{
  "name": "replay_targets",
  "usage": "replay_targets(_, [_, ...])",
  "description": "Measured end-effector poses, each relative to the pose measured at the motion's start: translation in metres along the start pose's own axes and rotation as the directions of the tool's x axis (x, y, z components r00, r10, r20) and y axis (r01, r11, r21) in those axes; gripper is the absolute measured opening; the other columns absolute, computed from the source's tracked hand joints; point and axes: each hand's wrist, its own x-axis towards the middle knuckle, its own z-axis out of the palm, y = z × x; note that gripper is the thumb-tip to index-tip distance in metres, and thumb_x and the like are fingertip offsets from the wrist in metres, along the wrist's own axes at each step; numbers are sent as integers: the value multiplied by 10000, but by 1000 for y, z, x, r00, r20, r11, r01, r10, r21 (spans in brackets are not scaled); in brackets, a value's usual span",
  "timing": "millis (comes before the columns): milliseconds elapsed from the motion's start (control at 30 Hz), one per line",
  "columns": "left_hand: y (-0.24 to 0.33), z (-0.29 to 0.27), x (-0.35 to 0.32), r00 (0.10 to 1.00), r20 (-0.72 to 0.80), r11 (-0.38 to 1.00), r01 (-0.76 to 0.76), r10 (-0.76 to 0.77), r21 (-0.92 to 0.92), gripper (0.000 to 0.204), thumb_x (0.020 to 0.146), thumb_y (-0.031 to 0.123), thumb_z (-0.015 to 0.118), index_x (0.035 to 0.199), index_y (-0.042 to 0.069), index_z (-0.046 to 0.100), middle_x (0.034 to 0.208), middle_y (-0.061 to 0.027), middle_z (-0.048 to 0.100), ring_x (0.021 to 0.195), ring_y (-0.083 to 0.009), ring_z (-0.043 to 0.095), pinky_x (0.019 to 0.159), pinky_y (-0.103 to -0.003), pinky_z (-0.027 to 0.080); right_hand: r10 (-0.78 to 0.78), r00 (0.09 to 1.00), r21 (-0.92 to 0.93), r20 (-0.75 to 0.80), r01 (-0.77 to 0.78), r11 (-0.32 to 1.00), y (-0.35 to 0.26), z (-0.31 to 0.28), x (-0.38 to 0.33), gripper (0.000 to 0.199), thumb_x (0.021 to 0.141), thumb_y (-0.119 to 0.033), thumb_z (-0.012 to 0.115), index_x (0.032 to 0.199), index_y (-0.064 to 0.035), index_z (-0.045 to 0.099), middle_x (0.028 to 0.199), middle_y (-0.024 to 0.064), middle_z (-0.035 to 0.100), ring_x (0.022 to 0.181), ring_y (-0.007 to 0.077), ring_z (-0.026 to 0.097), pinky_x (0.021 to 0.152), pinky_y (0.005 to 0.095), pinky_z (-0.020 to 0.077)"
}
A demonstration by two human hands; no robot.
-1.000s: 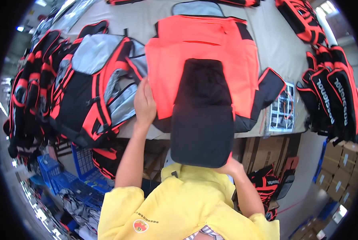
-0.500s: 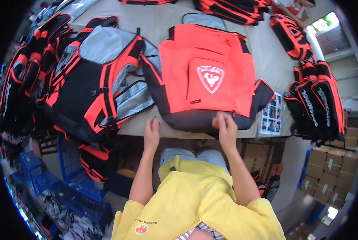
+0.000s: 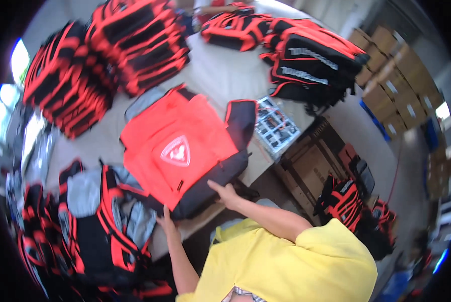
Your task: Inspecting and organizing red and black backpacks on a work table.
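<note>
A red backpack [image 3: 177,146] with a white shield emblem and black base lies flat on the grey table [image 3: 220,80]. My left hand [image 3: 166,219] rests at the bag's lower left corner on the table edge, fingers spread. My right hand [image 3: 226,193] presses on the black bottom edge of the bag, fingers apart. Neither hand holds anything. My yellow shirt fills the lower part of the view.
Stacks of red and black backpacks [image 3: 104,55] lie at the far left and far right [image 3: 306,55]. An opened black, grey and red bag [image 3: 104,216] lies left of me. A printed sheet [image 3: 275,126] sits right of the red bag. Cardboard boxes [image 3: 386,75] stand at the right.
The black flap I held over the red bag a second ago is gone. The bag now lies flat, both hands at its near edge, and my view has swung to the right.
</note>
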Motion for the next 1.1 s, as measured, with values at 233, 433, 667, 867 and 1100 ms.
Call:
replay_targets(233, [68, 46, -66, 805, 570, 775, 464, -165, -430, 939, 876, 699, 687, 1637, 238, 387, 1652, -111, 444, 1438, -414, 487, 1123, -722, 342, -728, 652, -323, 213, 750, 577, -171, -13, -66, 462, 967, -368, 745, 1227, 12, 711, 1132, 215, 767, 1075, 386, 734, 952, 445, 556])
replay_targets(433, [144, 216, -206, 676, 694, 773, 293, 248, -562, 619, 1026, 469, 537, 1501, 73, 577, 1495, -140, 636, 1361, -359, 615, 1175, -503, 481, -846, 249, -78, 471, 967, 241, -408, -83, -202, 366, 978, -302, 713, 1153, 19, 703, 1063, 238, 745, 1042, 374, 734, 920, 437, 552])
replay_targets(667, [292, 438, -313, 196, 790, 737, 285, 581, -613, 778, 1087, 632, 440, 1630, 78, 394, 1657, -123, 461, 1536, -339, 419, 1286, -521, 296, -911, -375, -140, 169, 906, -399, -621, -217, -311, 330, 931, -298, 765, 1145, -47, 744, 984, 89, 782, 910, 209, 734, 871, 373, 563])
replay_targets(867, [300, 566, -358, -138, 870, 872, -65, 473, -485, 863, 1048, 727, 416, 1686, 174, 243, 1594, -255, 486, 1413, -486, 532, 1133, -633, 460, -969, -239, 197, -66, 949, -247, -798, -395, -323, 319, 944, -315, 745, 1094, -33, 738, 996, 76, 746, 868, 194, 709, 806, 339, 573])
replay_targets(1100, [116, 555, -259, 352, 936, 989, -125, -33, 81, 616, 1141, 466, 467, 1552, 7, 452, 1326, -171, 679, 1161, -292, 714, 941, -423, 593, -926, 289, 21, -243, 956, 293, -813, -592, -103, 398, 882, -397, 713, 1174, -128, 727, 1126, 50, 733, 1038, 213, 687, 879, 399, 556])
